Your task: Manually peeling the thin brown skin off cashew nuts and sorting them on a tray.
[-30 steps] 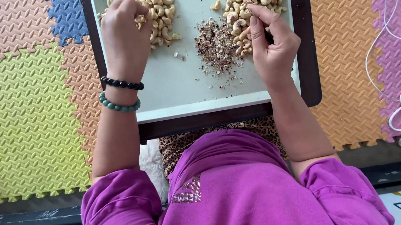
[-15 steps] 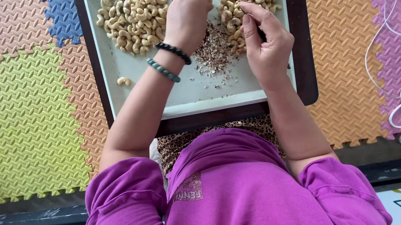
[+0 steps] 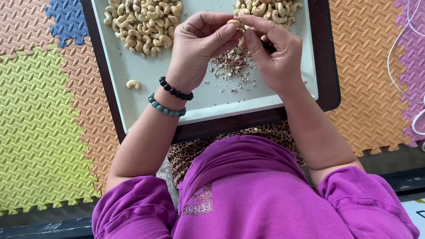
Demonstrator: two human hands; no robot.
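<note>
Where half a second ago the left hand [image 3: 195,48] reached over to the far pile, it's now drawn back to meet the right hand [image 3: 273,50], both sets of fingertips pinched shut on one cashew [image 3: 236,22]. Directly beneath that grip lies the heap of husk flakes [image 3: 229,63] on the pale tray [image 3: 196,103]. Left of the grip sits a lone nut [image 3: 132,84], bare tray around it. Beyond: the peeled pile [image 3: 143,19] far-left, the other pile [image 3: 266,1] far-right.
</note>
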